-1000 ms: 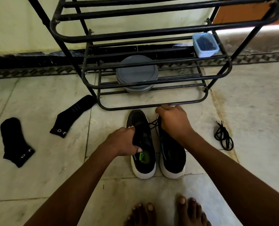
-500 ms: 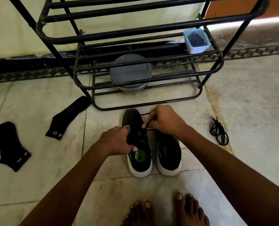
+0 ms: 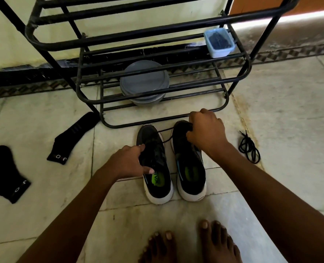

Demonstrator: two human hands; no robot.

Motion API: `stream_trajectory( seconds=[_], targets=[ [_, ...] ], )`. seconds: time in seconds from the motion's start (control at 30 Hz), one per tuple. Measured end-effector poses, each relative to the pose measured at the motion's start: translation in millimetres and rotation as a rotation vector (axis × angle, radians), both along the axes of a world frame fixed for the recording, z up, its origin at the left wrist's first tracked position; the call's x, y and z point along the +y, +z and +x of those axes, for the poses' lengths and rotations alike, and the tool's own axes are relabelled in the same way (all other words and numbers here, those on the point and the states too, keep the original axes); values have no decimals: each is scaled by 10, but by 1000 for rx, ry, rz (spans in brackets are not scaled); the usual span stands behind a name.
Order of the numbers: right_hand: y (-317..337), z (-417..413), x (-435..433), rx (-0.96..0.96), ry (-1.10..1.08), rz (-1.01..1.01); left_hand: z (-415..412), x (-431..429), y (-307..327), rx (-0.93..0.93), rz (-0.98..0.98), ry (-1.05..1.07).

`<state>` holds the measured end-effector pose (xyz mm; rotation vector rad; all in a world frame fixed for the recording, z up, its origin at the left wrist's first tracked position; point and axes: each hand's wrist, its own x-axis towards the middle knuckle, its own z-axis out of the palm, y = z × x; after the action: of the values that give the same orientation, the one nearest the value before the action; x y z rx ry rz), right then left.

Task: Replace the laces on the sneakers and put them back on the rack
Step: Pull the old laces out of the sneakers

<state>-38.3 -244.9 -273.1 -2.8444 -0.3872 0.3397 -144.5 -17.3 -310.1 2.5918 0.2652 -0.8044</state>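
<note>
Two black sneakers with white soles stand side by side on the floor tiles in front of the black metal rack (image 3: 119, 36). My left hand (image 3: 129, 162) grips the upper of the left sneaker (image 3: 158, 194) at its tongue, thumb toward the opening. My right hand (image 3: 207, 132) is curled over the toe of the right sneaker (image 3: 192, 180) and pinches a black lace (image 3: 166, 138), which runs taut from the left sneaker's eyelets to that hand. A second black lace (image 3: 249, 149) lies bunched on the floor to the right.
A grey round lidded container (image 3: 145, 80) sits on the rack's lowest shelf, and a small blue box (image 3: 219, 42) on the shelf above at the right. Two black socks (image 3: 74, 137) (image 3: 5, 171) lie on the floor at the left. My bare feet (image 3: 191, 243) are just behind the sneakers.
My right hand has moved right and away, over the right sneaker's toe, drawing the lace out from the left sneaker. My left hand stays on the left sneaker.
</note>
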Motion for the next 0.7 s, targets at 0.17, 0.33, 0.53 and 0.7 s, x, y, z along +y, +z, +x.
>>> stream_trajectory(
  seconds=[0.17, 0.33, 0.53, 0.7],
  targets=[
    [-88, -347, 120, -41, 18, 131, -63, 71, -55, -216, -393, 352],
    [-337, -848, 450, 107, 157, 250, -55, -89, -209, -404, -301, 311],
    [-588, -1118, 579, 232, 124, 249, 62, -90, -293, -392, -267, 336],
    [-596, -1165, 607, 308, 139, 281, 146, -80, -327, -372, -284, 296]
  ],
)
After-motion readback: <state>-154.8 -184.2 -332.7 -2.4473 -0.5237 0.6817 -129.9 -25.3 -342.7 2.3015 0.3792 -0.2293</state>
